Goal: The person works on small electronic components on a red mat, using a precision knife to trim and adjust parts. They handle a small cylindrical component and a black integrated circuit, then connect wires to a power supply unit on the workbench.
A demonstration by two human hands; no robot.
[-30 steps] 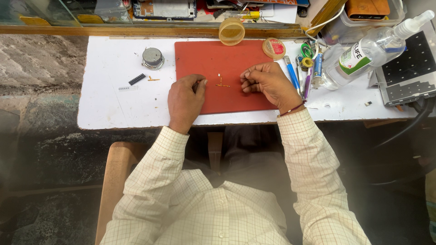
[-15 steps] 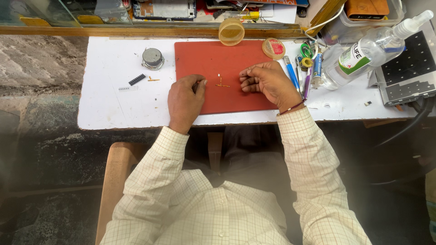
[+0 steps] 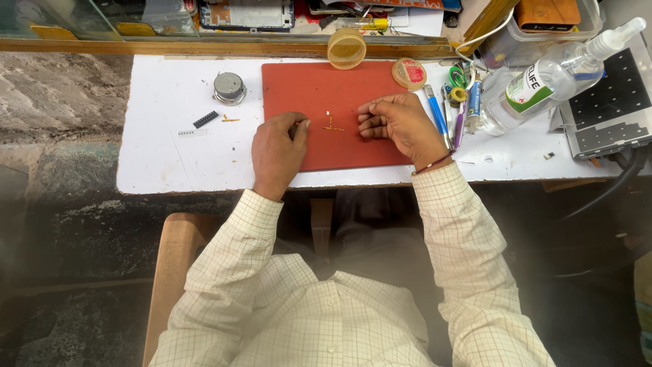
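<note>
Both hands rest on the red work mat (image 3: 319, 88), which lies on the white bench (image 3: 163, 149). The left hand (image 3: 277, 151) has its fingers curled with the tips at the mat just left of a small thin gold-coloured piece (image 3: 331, 127); whether that grip pinches anything is too small to tell. The right hand (image 3: 401, 122) sits just right of the piece, fingers bent, its grip loose and apparently clamped on nothing. The piece lies flat near the mat's middle, between the two hands and touching neither, as far as can be seen.

The risk here, as a judgement: the piece is tiny and light, so a brushing fingertip or sleeve could flick it off the mat. The upper right of the mat is crowded with pens (image 3: 438, 115) and a clear spray bottle (image 3: 550, 78), easily knocked by the right wrist.
</note>
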